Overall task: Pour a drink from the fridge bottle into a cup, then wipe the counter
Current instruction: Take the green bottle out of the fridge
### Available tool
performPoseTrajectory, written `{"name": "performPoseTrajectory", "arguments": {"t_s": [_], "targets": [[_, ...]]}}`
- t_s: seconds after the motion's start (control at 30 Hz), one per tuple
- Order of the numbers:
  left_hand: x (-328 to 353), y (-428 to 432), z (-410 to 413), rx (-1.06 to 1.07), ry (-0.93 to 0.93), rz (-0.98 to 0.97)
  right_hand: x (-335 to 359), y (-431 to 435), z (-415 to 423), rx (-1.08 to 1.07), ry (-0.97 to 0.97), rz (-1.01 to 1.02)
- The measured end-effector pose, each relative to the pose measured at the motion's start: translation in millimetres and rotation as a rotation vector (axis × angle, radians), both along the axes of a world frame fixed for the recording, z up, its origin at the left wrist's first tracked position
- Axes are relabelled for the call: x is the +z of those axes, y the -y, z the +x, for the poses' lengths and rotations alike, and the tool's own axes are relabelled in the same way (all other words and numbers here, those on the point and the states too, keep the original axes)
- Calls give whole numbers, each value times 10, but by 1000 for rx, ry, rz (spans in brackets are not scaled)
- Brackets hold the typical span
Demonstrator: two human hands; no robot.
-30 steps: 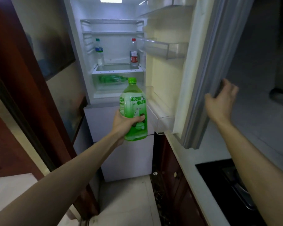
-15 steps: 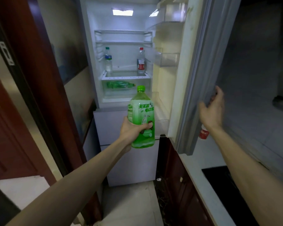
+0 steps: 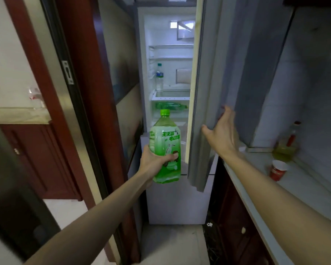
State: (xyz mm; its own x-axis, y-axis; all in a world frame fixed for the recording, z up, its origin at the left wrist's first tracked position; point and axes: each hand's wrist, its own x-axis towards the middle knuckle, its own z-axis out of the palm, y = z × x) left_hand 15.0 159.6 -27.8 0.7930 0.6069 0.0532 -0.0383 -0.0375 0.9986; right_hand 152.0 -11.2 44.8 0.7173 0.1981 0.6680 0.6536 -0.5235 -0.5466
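Note:
My left hand (image 3: 157, 163) grips a large green drink bottle (image 3: 165, 148) with a green cap, held upright in front of the fridge (image 3: 169, 77). My right hand (image 3: 223, 133) rests flat, fingers spread, on the outer face of the grey fridge door (image 3: 210, 92), which stands half shut. A red and white paper cup (image 3: 278, 170) stands on the pale counter (image 3: 304, 186) to the right. Inside the fridge I see a clear water bottle (image 3: 159, 78) on a shelf and a green bottle (image 3: 170, 106) lying below it.
A bottle of yellowish liquid with a red cap (image 3: 287, 145) stands at the counter's back by the wall. Dark red cabinets (image 3: 241, 226) run under the counter. A dark red door frame (image 3: 80, 92) is close on the left. The floor (image 3: 172, 243) between is narrow.
The fridge door has swung toward shut under my right hand, hiding the red-labelled bottle inside. I have stepped back, and the cup and counter have come into view. The green bottle stays in my left hand.

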Motion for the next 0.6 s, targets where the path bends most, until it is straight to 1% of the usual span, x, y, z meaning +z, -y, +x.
{"name": "performPoseTrajectory", "arguments": {"t_s": [0.13, 0.2, 0.23, 0.3, 0.37, 0.47, 0.6], "targets": [[-96, -317, -79, 76, -43, 36, -57, -496, -16, 43, 55, 1], [-125, -450, -87, 135, -76, 37, -51, -681, -27, 20, 88, -56], [-154, -516, -72, 152, -84, 39, -51, -746, -24, 2, 145, -116], [-191, -627, -48, 190, -102, 52, -47, -857, -9, 10, 331, -230], [-218, -735, 13, 222, -128, 79, -52, -978, 58, 74, 465, -264], [-258, -863, 154, 235, -144, 111, -45, -1228, 238, 163, 525, -297], [-257, -928, 378, 285, -141, 92, 24, -1578, 481, 200, 654, -472]]}}
